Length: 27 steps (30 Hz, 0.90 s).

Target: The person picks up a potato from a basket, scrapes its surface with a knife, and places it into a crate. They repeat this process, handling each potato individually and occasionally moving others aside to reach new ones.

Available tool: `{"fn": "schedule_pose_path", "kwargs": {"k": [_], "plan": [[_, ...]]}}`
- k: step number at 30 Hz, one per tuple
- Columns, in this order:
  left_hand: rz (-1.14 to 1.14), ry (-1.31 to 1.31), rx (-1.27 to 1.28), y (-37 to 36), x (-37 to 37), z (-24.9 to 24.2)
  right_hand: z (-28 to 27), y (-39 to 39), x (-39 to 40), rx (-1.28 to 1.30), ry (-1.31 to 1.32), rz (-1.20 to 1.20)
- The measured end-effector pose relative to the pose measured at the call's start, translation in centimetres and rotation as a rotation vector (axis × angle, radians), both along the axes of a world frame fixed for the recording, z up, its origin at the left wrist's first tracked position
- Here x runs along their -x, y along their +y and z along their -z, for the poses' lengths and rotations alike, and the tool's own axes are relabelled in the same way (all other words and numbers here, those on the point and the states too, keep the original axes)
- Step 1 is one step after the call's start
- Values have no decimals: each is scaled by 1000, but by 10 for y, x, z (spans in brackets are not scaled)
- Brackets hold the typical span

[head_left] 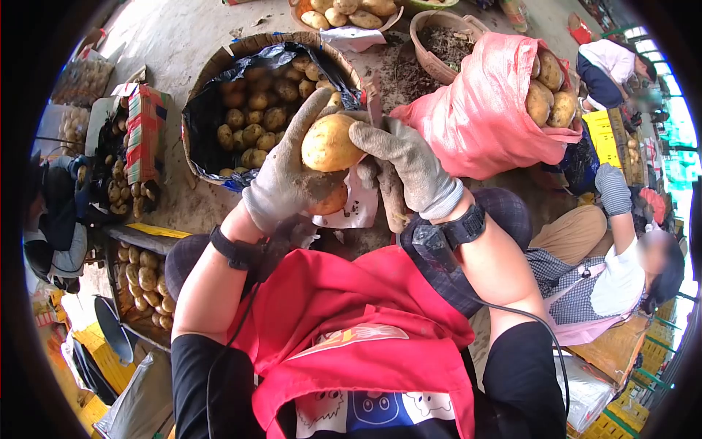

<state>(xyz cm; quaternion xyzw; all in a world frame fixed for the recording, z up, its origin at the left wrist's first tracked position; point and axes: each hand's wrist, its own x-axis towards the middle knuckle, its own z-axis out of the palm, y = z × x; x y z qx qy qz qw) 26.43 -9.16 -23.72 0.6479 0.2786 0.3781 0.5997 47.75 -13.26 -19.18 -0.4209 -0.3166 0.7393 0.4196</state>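
In front of my chest, both hands wear dirty grey work gloves. My left hand [284, 172] is closed around a yellow potato [330, 143], thumb along its far side. My right hand [413, 164] meets the same potato from the right, a gloved digit pressed on its edge and the others bent below. Another potato [330, 200] shows just under my left palm, partly covered by the glove. Beyond my left hand stands a round basket [191, 124] lined with black plastic, holding many potatoes.
A pink woven sack [475, 110] of large potatoes lies at my right. Farther off are a bowl of potatoes [349, 13] and a basket of dirt and scraps [442, 47]. Potato-filled boxes [146, 135] stand left. A co-worker [614, 271] sits close on the right.
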Motion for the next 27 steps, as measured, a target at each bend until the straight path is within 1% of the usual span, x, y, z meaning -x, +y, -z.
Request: {"fn": "schedule_pose_path", "kwargs": {"k": [1, 2, 3, 4, 5, 6, 7, 8, 10, 13, 17, 18, 20, 21, 22, 23, 24, 25, 27], "plan": [[17, -37, 93, -1, 3, 0, 2, -1, 0, -5, -5, -7], [8, -44, 85, -2, 4, -3, -1, -3, 4, -142, -88, 68], [75, -89, 287, -4, 5, -8, -3, -2, 7, -280, -168, 140], [144, -132, 490, -5, 7, -11, -1, 1, 10, -289, -171, 129], [150, -193, 487, -7, 7, -11, 5, 3, 12, -368, -226, 175], [145, -196, 485, -6, 9, -12, 9, 4, 14, -444, -279, 223], [112, -213, 483, -6, 11, -15, 12, 5, 12, -514, -306, 202], [77, -231, 481, -5, 12, -16, 5, 4, 10, -514, -305, 194], [52, -253, 433, -5, 12, -12, -14, 3, 7, -233, -259, 112], [-37, -182, 253, -3, 13, -12, -2, 3, 9, -255, -303, 152], [-59, -189, 185, -1, 12, -3, 2, 5, 10, -276, -335, 181], [-46, -208, 230, -1, 12, -4, 4, 6, 10, -276, -335, 181], [-31, -229, 271, -2, 14, -11, 9, 8, 7, -161, -292, 297], [23, -290, 430, -2, 17, -16, 11, 7, 8, -210, -305, 362], [76, -349, 588, -3, 21, -19, 9, 7, 8, -214, -305, 365], [145, -434, 670, -4, 24, -14, 6, 7, 8, -196, -361, 346], [148, -433, 668, -4, 25, -11, 3, 7, 7, -177, -415, 326], [96, -286, 539, -3, 25, -9, 0, 7, 6, -178, -414, 329], [135, -485, 684, -5, 23, -8, -5, 6, 5, -196, -399, 289]]}}
